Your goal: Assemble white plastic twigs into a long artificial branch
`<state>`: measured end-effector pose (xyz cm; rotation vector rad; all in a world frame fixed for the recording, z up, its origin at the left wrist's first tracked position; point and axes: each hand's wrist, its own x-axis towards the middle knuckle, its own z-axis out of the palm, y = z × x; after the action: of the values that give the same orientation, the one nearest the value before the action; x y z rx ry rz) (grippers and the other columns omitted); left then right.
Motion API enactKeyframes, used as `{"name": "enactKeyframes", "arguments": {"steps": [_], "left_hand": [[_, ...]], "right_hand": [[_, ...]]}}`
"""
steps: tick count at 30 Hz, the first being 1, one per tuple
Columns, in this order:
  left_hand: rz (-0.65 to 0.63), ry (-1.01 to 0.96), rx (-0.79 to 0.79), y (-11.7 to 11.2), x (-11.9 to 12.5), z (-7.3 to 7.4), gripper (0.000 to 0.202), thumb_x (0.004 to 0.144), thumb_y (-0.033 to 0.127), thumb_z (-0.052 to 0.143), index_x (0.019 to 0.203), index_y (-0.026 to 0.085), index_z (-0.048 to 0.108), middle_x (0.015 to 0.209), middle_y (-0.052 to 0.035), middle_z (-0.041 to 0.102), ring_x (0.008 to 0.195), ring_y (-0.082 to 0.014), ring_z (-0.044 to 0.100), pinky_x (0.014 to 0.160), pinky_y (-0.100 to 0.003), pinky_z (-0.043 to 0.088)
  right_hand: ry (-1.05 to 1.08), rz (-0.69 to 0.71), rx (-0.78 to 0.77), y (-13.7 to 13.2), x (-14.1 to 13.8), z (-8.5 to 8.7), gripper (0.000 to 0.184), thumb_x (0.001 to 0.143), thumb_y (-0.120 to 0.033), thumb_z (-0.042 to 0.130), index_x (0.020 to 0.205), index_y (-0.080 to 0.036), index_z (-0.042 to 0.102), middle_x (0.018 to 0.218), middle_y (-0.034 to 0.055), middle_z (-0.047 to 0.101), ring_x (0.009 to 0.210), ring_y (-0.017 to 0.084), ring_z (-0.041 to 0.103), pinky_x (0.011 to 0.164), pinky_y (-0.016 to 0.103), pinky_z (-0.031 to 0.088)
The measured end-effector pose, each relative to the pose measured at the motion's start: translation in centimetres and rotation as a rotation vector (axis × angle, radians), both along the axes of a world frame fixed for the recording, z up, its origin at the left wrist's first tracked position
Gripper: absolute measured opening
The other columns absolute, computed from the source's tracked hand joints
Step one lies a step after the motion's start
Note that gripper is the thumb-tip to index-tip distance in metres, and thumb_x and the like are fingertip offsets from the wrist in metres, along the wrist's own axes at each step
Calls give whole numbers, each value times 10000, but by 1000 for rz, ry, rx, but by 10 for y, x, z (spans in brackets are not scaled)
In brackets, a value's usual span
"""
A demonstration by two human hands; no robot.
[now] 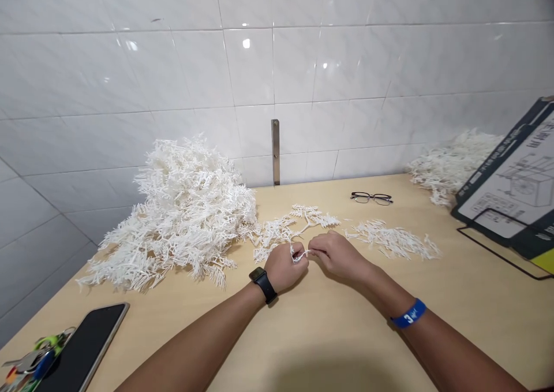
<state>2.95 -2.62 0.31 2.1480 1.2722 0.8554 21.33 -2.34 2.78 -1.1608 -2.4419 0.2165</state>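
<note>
My left hand (283, 266), with a black watch at the wrist, is closed on a small white branched sprig (298, 257) that looks like plastic. Facing it, the fingertips of my right hand (336, 254) pinch the other end of the same sprig; a blue band circles that wrist. Just beyond my hands lies a larger branching white sprig (308, 221) on the table, with more white bits at its left. Right of my right hand is a flat scatter of small white pieces (392, 240). My fingers hide part of the held sprig.
A tall heap of white sprigs (186, 213) stands at the left, and another pile (454, 158) at the back right. Eyeglasses (371, 198) lie near the wall. A phone (86, 346) and keys (32, 360) rest front left. A printed box (515, 184) leans at right beside black wire (502, 258).
</note>
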Motion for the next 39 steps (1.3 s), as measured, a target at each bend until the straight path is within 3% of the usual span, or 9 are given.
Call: {"name": "enactKeyframes", "arguments": {"steps": [9,15,18,20,24,28,33,36,39], "left_hand": [[32,-74,-24,4,-3,-3,225,735,187,459,580,179,296,540,44,302,555,-98,297,548,-272,201],[60,-158,-45,6,-9,-4,239,789,217,434,585,183,316,558,42,311,565,-99,310,565,-266,228],[47,-143,-69,6,-8,-3,243,835,268,430,611,181,398,574,35,394,578,-104,363,576,-267,251],[31,-128,-71,6,-8,-3,253,848,291,437,622,179,423,577,33,422,581,-106,381,582,-268,262],[14,-127,-82,6,-8,-3,272,871,325,435,642,178,450,580,31,446,582,-107,397,595,-266,277],[8,-134,-76,6,-9,-3,287,873,332,443,634,175,460,577,28,450,584,-108,399,597,-263,276],[9,-177,-86,6,-8,-2,312,879,351,460,625,171,470,575,25,443,584,-108,397,597,-260,282],[25,-306,-111,8,-8,-1,340,872,397,500,621,166,487,588,19,457,598,-108,413,604,-251,309],[38,-513,-217,13,-8,-1,327,815,457,590,686,159,553,627,16,497,602,-104,443,596,-238,343]], "right_hand": [[-43,-89,143,4,-3,0,246,858,-153,449,614,-177,465,608,15,558,614,143,443,712,291,271],[125,-750,97,40,66,-7,324,914,-330,396,657,-194,538,615,37,586,586,168,474,588,286,265],[-12,-926,-55,49,86,-15,279,878,-370,469,743,-184,627,733,75,653,698,209,554,636,298,316],[-102,-994,-27,50,86,-19,249,856,-329,502,935,-166,673,924,124,683,867,264,586,734,338,360],[-133,-918,141,49,68,-25,439,926,-310,398,1313,-159,540,1304,165,573,1194,311,484,956,443,350],[-223,-725,-53,52,61,-37,503,980,-355,261,1415,-194,458,1534,78,379,1419,313,255,1124,538,188],[-235,-942,-207,57,90,-44,524,936,-188,280,1432,-140,443,1554,103,340,1447,348,205,1135,611,112],[-129,-999,-66,54,93,-37,513,916,-180,325,1402,-118,476,1535,124,369,1439,367,208,1131,624,93],[85,-839,207,43,69,-23,459,931,-236,329,1321,-132,547,1460,126,472,1400,314,303,1145,544,149]]}}
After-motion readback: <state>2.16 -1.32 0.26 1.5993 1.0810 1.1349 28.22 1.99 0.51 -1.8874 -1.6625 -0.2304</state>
